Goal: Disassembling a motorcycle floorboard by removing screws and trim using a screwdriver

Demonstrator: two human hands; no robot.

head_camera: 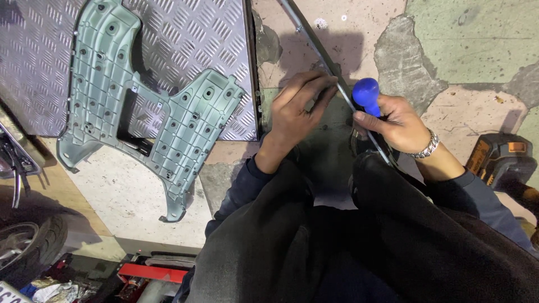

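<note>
Left hand point(297, 109) pinches the thin metal rod point(328, 59); right hand point(393, 120) grips a blue-handled screwdriver point(366, 94) against it; driving wants steady alignment.

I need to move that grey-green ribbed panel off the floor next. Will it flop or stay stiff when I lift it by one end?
The ribbed panel probably stays fairly stiff: a grid of moulded ribs covers its face. It looks like thin plastic, so likely light for its size. The narrow lower arm near the checker plate may flex or twist a little.
</note>
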